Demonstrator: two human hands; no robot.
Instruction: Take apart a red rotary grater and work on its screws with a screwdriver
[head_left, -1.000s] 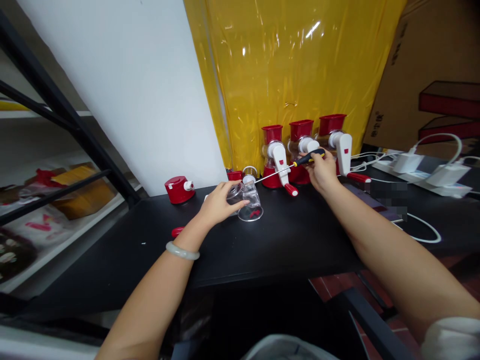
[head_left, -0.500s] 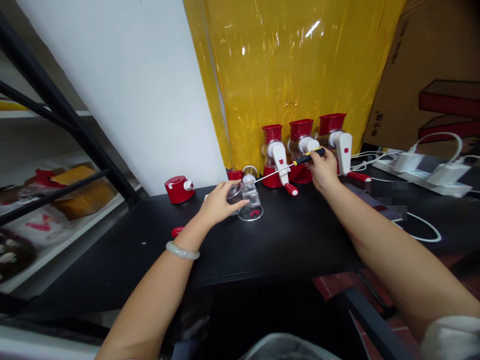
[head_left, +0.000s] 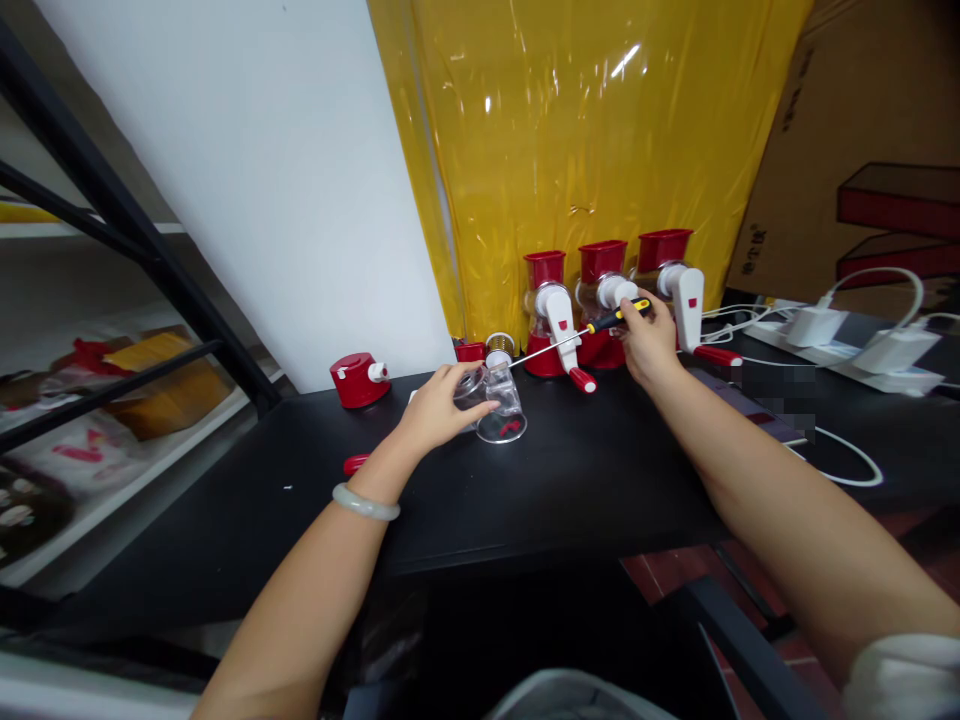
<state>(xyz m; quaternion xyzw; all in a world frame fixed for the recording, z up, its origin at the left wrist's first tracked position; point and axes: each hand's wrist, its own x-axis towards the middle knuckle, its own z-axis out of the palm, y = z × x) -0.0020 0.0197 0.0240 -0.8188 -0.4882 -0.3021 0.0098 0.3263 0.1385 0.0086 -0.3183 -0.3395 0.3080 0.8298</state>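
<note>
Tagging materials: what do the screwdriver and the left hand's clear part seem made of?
Screwdriver shaft: likely polished steel, gleaming grey. Screwdriver handle: perhaps plastic or rubber, black and yellow, finish unclear. Clear part: probably glossy plastic, transparent, bright rim; glass possible.

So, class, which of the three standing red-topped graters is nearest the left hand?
The leftmost grater, with the screwdriver shaft crossing in front; the middle grater and rightmost grater stand farther from the left hand.

The transparent plastic housing point(head_left: 511, 394), glossy and colourless, had its wide round rim on the near side. Right of the housing slanted the screwdriver point(head_left: 604, 321), black-and-yellow handle outermost, slim metal shaft running toward the housing's upper part; contact there was unclear.
</note>
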